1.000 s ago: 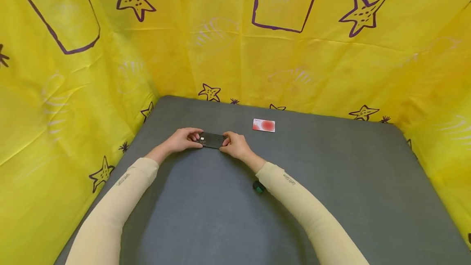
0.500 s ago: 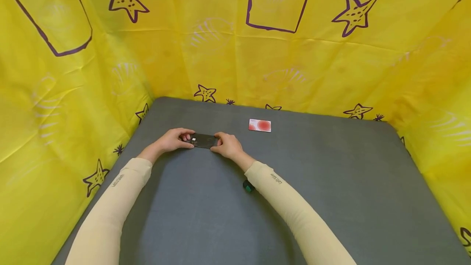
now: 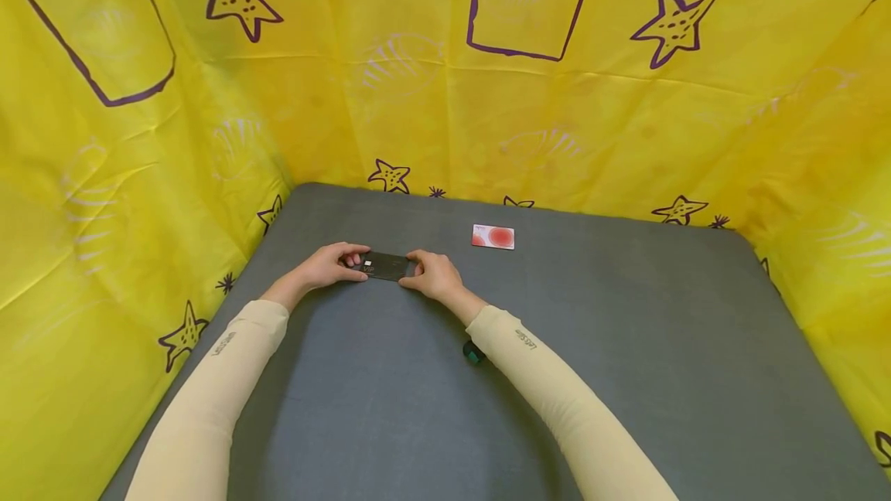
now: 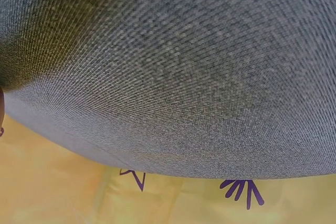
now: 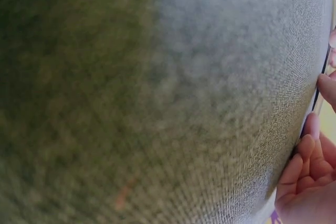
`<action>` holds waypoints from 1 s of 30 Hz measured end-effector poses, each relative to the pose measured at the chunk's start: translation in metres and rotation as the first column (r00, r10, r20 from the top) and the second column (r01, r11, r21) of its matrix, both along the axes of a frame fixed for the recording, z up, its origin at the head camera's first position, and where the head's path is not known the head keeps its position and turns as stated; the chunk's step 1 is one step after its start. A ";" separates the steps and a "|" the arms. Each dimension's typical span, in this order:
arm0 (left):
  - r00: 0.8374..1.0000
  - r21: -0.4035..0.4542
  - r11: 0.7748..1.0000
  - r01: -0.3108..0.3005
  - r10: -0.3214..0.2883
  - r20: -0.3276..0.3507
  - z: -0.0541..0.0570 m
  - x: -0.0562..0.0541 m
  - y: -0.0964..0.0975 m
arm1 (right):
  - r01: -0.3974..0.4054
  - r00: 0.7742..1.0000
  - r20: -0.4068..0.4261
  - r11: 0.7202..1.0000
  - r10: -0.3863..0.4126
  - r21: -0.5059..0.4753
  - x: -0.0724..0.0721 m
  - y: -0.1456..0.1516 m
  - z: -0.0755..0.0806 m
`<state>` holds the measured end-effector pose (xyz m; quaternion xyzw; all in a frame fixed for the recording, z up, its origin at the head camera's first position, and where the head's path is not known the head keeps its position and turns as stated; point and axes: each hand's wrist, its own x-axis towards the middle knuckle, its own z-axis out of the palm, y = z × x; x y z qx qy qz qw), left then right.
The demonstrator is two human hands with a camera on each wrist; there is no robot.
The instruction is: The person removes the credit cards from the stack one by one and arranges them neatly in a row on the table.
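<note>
A black card [image 3: 386, 266] with a small pale square and "VIP" lettering lies between my two hands, at or just above the grey table [image 3: 376, 393]. My left hand [image 3: 330, 264] pinches its left end between thumb and fingers. On the opposite end, my right hand [image 3: 435, 275] grips the card the same way. The right wrist view shows curled fingers [image 5: 310, 169] along a thin dark edge. Only a sliver of a finger [image 4: 1, 111] enters the left wrist view. A white card with red circles [image 3: 493, 236] lies flat beyond my right hand.
Yellow cloth [image 3: 445, 114] with starfish drawings hangs round the table's back and sides. A small dark and green object [image 3: 474, 352] shows beneath my right sleeve [image 3: 550, 385]; its kind is unclear. The table's rounded far corner [image 3: 309, 190] is at the back left.
Both hands and the black card sit slightly farther left in the head view, which itself has shifted a little. The grip of each hand looks the same.
</note>
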<state>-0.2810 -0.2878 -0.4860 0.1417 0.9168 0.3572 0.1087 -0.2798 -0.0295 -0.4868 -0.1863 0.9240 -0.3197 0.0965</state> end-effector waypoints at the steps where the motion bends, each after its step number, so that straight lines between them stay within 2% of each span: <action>1: 1.000 0.001 1.000 -0.004 0.004 0.007 0.000 0.000 0.000 | 0.000 1.000 0.001 1.000 0.000 0.001 0.000 0.000 0.000; 14: 0.999 -0.003 1.000 -0.019 0.019 0.032 0.002 -0.001 0.003 | 0.002 1.000 -0.016 1.000 -0.002 -0.023 0.001 0.003 0.000; 22: 0.998 0.019 0.999 -0.041 0.040 0.055 0.004 0.001 0.003 | -0.034 0.999 -0.025 0.999 0.033 -0.003 0.000 0.003 0.000; 30: 0.997 0.015 0.999 -0.031 0.030 0.065 0.004 0.002 0.005 | -0.057 0.998 -0.001 0.998 0.057 -0.022 0.000 0.006 0.000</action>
